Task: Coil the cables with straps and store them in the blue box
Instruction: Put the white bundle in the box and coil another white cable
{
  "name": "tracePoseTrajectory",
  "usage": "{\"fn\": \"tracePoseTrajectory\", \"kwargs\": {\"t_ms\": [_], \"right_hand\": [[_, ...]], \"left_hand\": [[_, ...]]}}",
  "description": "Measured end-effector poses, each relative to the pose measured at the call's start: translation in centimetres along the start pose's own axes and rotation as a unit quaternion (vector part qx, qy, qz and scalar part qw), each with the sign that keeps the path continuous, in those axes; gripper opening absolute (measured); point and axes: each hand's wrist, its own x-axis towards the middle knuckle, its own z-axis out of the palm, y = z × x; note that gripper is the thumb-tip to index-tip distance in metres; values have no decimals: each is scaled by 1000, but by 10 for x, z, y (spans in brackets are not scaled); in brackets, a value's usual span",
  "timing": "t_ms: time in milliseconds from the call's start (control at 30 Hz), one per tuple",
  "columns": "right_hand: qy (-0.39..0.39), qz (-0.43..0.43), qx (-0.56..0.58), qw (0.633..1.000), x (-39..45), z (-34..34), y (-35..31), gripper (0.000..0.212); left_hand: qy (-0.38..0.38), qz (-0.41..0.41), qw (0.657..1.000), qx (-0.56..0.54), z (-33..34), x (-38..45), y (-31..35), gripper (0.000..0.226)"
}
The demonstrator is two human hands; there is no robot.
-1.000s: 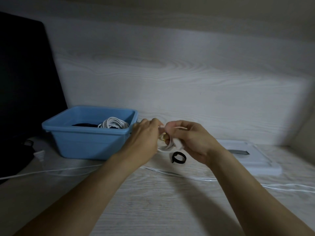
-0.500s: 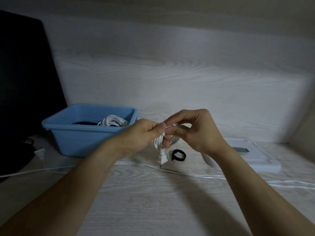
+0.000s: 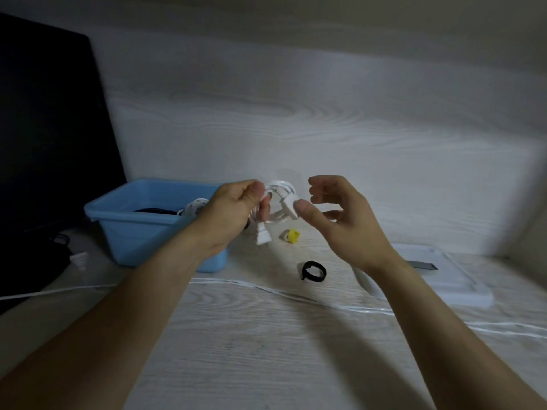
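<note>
Gripping white cable coil (image 3: 276, 202), left hand (image 3: 233, 214) fingers clamped; right hand (image 3: 340, 214) fingers apart beside it.

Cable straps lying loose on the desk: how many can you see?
2: a black loop strap lies on the pale wooden desk below the hands, and a small yellow strap behind it. Others may be hidden.

The coiled cable (image 3: 279, 199) gripped in the left hand (image 3: 233, 211) is white, as is the plug (image 3: 262, 235) dangling just below the grip. Left of the grip, the box (image 3: 139, 229) is light blue, holding a white coil (image 3: 194, 206) and something black. Below and right of the grip lie a yellow piece (image 3: 293, 235) and a black strap loop (image 3: 313, 271). The desk (image 3: 266, 350) shows pale, whitish wood grain, crossed by a white cable (image 3: 325, 303).
</note>
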Motion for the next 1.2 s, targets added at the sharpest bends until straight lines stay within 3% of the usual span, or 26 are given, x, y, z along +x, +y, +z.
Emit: {"fn": "tracePoseTrajectory", "kwargs": {"t_ms": [133,267,367,433,667,800,867,933,1067,1133,1200], "right_hand": [[-21,-7,-30,999,-1,2,6,40],[-68,4,-84,994,-3,7,16,42],[-105,8,-118,987,-4,12,23,41],[-127,6,-139,982,-4,17,26,39],[-202,9,-207,957,-9,26,30,33],[-238,20,-210,948,-12,29,32,24],[-252,30,-206,945,-14,30,33,23],[-265,35,-212,940,-15,30,33,25],[-274,33,-221,936,-14,29,33,27],[-273,35,-216,937,-15,30,33,27],[-274,35,-219,936,-15,31,34,27]], "left_hand": [[121,63,989,51,-22,8,22,41],[258,107,940,197,-61,11,18,31],[300,65,871,385,-86,13,-4,44],[299,19,852,428,-91,12,-13,37],[212,-27,872,440,-99,7,-30,23],[78,-124,873,466,-101,9,-30,32],[47,-140,882,447,-105,9,-28,29],[94,-115,894,422,-107,7,-25,18],[298,-9,892,341,-101,2,-12,25],[314,38,888,333,-100,-2,-7,28],[283,16,892,353,-106,4,-19,26]]}}
